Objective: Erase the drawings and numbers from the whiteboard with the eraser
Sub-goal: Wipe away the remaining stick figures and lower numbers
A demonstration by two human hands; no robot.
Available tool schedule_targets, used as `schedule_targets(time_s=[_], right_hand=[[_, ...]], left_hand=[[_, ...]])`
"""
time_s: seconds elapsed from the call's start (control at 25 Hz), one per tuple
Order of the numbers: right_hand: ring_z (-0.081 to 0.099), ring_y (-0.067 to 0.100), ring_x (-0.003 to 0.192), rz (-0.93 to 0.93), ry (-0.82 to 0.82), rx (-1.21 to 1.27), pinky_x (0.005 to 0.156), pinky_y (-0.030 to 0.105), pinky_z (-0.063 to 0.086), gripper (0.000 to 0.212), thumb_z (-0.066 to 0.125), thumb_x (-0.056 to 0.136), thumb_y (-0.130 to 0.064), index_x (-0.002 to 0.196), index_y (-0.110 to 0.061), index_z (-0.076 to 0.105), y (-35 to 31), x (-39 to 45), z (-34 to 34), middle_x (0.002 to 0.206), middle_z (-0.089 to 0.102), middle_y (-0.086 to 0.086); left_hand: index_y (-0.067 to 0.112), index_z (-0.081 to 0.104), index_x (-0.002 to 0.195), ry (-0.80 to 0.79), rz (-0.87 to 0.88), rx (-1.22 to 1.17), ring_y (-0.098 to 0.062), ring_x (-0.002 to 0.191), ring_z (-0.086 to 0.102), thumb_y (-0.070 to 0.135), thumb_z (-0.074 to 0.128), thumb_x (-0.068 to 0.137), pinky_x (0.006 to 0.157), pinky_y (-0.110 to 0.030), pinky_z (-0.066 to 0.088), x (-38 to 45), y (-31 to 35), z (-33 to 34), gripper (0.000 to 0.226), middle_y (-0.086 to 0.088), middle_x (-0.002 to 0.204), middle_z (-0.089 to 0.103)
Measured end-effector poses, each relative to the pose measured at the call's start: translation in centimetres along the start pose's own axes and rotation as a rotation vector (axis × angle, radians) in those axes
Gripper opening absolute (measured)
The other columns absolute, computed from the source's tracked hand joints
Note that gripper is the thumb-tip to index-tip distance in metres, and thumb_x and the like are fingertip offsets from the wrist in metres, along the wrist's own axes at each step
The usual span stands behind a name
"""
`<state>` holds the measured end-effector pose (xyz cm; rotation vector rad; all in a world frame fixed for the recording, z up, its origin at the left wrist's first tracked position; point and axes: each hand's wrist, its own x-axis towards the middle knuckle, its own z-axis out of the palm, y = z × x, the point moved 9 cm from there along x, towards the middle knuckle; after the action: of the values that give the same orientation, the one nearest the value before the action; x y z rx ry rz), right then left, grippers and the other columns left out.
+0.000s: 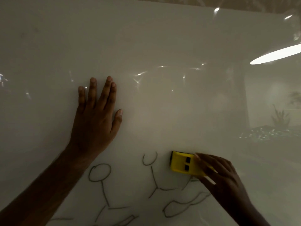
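A glossy whiteboard [162, 46] fills the view. My right hand [221, 178] grips a yellow eraser [182, 163] and holds it against the board at the lower right. Just left of the eraser is a stick figure [153, 175] whose head circle has lost its top. Another stick figure [101, 176] with a whole round head stands further left. Below the eraser lies a drawn closed outline [180, 207]. My left hand [96, 118] rests flat on the board with straight fingers, above the left figure. No numbers are in view.
The board's upper part is blank and mirrors ceiling lights [276, 54] and plants [281, 118]. Its top edge [244, 8] runs along the upper right, with a patterned wall above it.
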<state>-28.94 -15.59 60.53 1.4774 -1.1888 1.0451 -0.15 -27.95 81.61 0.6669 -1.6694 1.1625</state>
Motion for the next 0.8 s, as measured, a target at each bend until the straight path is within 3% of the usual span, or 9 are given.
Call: schedule_targets(time_s=[0.08, 0.24, 0.4, 0.52, 0.68, 0.8], right_hand=[[0.062, 0.026, 0.122, 0.107, 0.021, 0.000, 0.100, 0.041, 0.049, 0.051, 0.058, 0.101, -0.047, 0.142, -0.017, 0.062, 2.9, 0.3, -1.1, 0.145, 0.059, -0.006], [0.063, 0.029, 0.122, 0.230, 0.085, 0.048, 0.096, 0.052, 0.053, 0.058, 0.081, 0.091, -0.032, 0.144, -0.018, 0.062, 3.8, 4.4, -1.2, 0.143, 0.063, -0.001], [0.059, 0.021, 0.126, 0.078, 0.052, 0.079, 0.102, 0.040, 0.047, 0.055, 0.069, 0.097, -0.041, 0.148, -0.025, 0.056, -2.9, 4.9, 1.2, 0.146, 0.061, -0.005], [0.060, 0.019, 0.128, -0.077, -0.016, 0.042, 0.100, 0.040, 0.048, 0.048, 0.061, 0.105, -0.043, 0.148, -0.022, 0.057, -4.9, 1.4, 1.8, 0.149, 0.058, -0.006], [0.064, 0.029, 0.122, -0.047, -0.026, -0.033, 0.101, 0.040, 0.046, 0.048, 0.056, 0.105, -0.047, 0.146, -0.021, 0.058, -1.5, 2.1, 0.3, 0.148, 0.058, -0.006], [0.063, 0.028, 0.119, -0.010, 0.053, -0.006, 0.098, 0.041, 0.046, 0.052, 0.066, 0.099, -0.044, 0.146, -0.022, 0.060, -2.1, 7.4, -0.5, 0.143, 0.063, -0.003]], left_hand=[[0.003, 0.018, 0.172, 0.002, 0.008, -0.002, -0.049, 0.166, 0.009, 0.041, 0.034, 0.111, 0.134, -0.062, 0.002, -0.1, 0.2, 0.0, 0.073, -0.013, 0.182, 0.013], [0.004, 0.019, 0.172, -0.001, -0.002, -0.016, -0.050, 0.165, 0.009, 0.039, 0.034, 0.111, 0.134, -0.063, 0.003, -0.3, 0.5, 0.0, 0.072, -0.013, 0.182, 0.014], [0.003, 0.020, 0.172, -0.009, -0.005, -0.033, -0.049, 0.166, 0.010, 0.039, 0.035, 0.111, 0.134, -0.063, 0.005, -0.3, 0.5, 0.0, 0.072, -0.014, 0.181, 0.015], [0.003, 0.019, 0.172, -0.030, 0.023, -0.031, -0.047, 0.166, 0.011, 0.040, 0.034, 0.111, 0.134, -0.063, 0.007, -0.8, 0.2, 0.0, 0.073, -0.013, 0.182, 0.015], [0.006, 0.019, 0.172, -0.046, 0.041, -0.022, -0.045, 0.167, 0.010, 0.040, 0.034, 0.111, 0.134, -0.063, 0.007, -2.4, -1.1, -0.2, 0.072, -0.010, 0.182, 0.014], [0.006, 0.020, 0.172, -0.046, 0.026, -0.018, -0.045, 0.167, 0.010, 0.040, 0.035, 0.111, 0.134, -0.064, 0.008, -2.7, -1.2, -0.4, 0.071, -0.010, 0.182, 0.016]])
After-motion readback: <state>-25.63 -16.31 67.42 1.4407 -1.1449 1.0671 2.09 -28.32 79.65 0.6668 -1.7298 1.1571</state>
